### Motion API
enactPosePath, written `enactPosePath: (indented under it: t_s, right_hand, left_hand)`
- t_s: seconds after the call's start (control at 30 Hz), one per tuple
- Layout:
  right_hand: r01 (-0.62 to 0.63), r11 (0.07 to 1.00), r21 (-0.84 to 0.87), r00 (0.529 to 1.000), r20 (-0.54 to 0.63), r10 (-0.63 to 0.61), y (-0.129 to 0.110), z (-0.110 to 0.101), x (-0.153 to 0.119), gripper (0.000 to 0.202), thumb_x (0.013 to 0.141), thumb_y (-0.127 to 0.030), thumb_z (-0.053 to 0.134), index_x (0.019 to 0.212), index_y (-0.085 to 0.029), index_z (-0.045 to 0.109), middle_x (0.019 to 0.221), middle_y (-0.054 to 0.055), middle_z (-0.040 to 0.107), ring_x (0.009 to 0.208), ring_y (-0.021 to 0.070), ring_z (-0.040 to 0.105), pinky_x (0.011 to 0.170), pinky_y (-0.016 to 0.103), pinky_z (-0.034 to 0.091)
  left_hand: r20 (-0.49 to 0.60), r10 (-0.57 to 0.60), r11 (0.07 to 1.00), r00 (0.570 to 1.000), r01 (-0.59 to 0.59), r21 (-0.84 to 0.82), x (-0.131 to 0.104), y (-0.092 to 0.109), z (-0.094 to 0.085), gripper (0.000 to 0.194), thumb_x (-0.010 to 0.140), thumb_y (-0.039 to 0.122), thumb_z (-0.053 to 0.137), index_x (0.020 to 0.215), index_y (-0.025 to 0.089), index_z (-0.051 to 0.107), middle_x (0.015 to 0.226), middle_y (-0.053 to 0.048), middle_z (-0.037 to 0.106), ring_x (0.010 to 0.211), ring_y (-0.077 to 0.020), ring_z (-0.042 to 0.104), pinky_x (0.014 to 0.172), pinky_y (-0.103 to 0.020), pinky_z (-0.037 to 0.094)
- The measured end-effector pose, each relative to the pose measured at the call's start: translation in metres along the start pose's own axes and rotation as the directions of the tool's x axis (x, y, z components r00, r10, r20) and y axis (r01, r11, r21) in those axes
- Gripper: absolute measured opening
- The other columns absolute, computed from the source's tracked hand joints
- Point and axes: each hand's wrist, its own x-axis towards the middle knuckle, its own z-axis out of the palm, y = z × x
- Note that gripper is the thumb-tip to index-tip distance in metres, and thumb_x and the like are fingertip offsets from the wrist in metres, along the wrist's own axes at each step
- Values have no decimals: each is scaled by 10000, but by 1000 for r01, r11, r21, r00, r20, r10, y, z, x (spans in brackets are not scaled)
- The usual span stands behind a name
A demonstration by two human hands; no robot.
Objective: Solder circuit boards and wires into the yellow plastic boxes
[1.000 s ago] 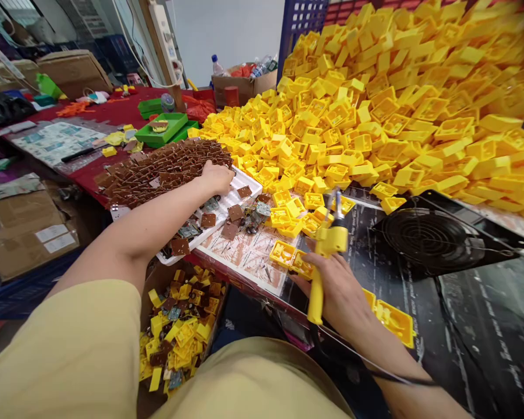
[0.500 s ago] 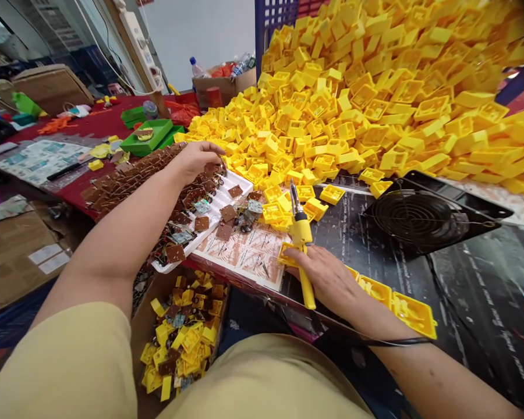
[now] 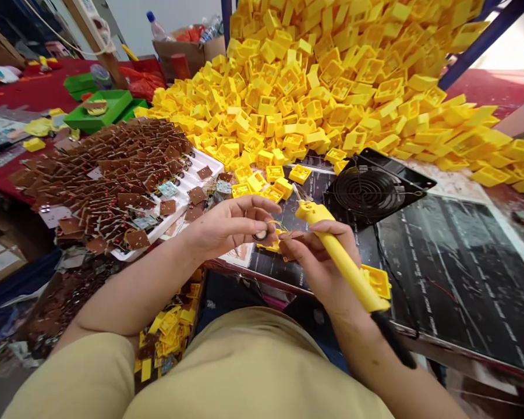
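My left hand pinches a small round black part with thin wires, in front of my chest. Those wires run to a brown circuit board in the fingers of my right hand. The same right hand also carries a yellow soldering iron, its tip pointing away and its black end lying over the wrist. Under the hands an open yellow case is partly hidden. Another open yellow case lies right of my right hand.
Brown boards are piled on a white foam tray at left. Yellow cases form a large heap behind. A black fan stands at right, its cable trailing forward. Green trays sit back left; below is a box of yellow parts.
My left hand has come from the board pile to the middle with the round part. My right hand has lifted, the iron now tilted across it, and holds the board. The view has shifted right.
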Motion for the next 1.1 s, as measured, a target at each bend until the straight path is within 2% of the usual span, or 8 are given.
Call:
enactPosePath:
  t_s: [0.13, 0.23, 0.33, 0.53, 0.77, 0.93, 1.03, 1.1]
  right_hand:
    - [-44, 996, 82, 999, -22, 46, -6, -9, -6, 303, 898, -157, 642, 1065, -283, 422, 816, -64, 716, 654, 100, 700, 589, 180, 589]
    - [-61, 993, 104, 998, -2, 62, -9, -14, -9, 312, 877, -140, 655, 1058, -276, 441, 837, -53, 726, 656, 106, 703, 584, 183, 590]
    - [-54, 994, 90, 999, -1, 54, -8, -13, -11, 323, 867, -137, 663, 1059, -276, 444, 832, -52, 725, 659, 113, 706, 590, 191, 594]
    - [4, 998, -69, 1000, -8, -5, -3, -7, -17, 334, 841, -147, 697, 1050, -263, 464, 833, -32, 715, 686, 138, 718, 633, 223, 609]
    - [152, 935, -320, 987, 9, -158, 4, 1, -22, 295, 846, -153, 697, 1029, -258, 490, 800, -50, 695, 643, 111, 696, 587, 181, 577]
    - [226, 870, -438, 973, 62, -221, 10, -12, -23, 441, 806, -333, 783, 1142, -255, 509, 1002, 29, 725, 804, 166, 728, 701, 263, 618]
    - [262, 810, -525, 965, 142, -220, 15, -28, -15, 511, 795, -330, 793, 1202, -251, 495, 1141, 84, 708, 948, 220, 718, 808, 352, 615]
    - [299, 764, -572, 952, 233, -198, 23, -32, -6, 494, 794, -316, 793, 1197, -251, 513, 1179, 99, 696, 1004, 255, 701, 897, 429, 585]
  left_hand:
    - [-99, 86, 982, 991, -68, 176, 0, -33, -8, 499, 756, 282, 798, 1221, 197, 636, 917, -28, 738, 731, -120, 697, 673, -224, 546]
    - [9, 173, 888, 985, -160, 431, -2, -51, -6, 333, 849, 348, 724, 1133, 176, 722, 1046, -87, 754, 963, -169, 708, 874, -269, 553]
    - [92, 349, 758, 933, -339, 557, -3, -61, 2, 282, 925, 387, 626, 1074, 199, 774, 1171, -107, 735, 1159, -198, 655, 1023, -298, 504]
    - [-117, 538, 750, 835, -411, 519, -1, -67, 17, 224, 845, 413, 729, 906, 217, 818, 894, -67, 753, 845, -130, 698, 806, -214, 552]
    - [-258, 443, 883, 858, -367, 294, 0, -79, 30, 207, 775, 441, 798, 822, 240, 814, 871, -23, 753, 865, -100, 686, 846, -189, 540]
    - [-384, 274, 960, 882, -273, 58, -3, -64, 9, 392, 615, 543, 872, 731, 191, 744, 647, 29, 672, 580, -73, 605, 593, -185, 515]
    - [-292, 242, 913, 925, -115, 391, -9, -44, -19, 349, 704, 498, 812, 769, 162, 747, 564, 37, 611, 463, -65, 524, 461, -178, 409]
    - [-201, 217, 739, 955, -26, 673, -11, -36, -35, 249, 787, 392, 731, 798, 144, 754, 574, 19, 639, 472, -81, 550, 480, -189, 413]
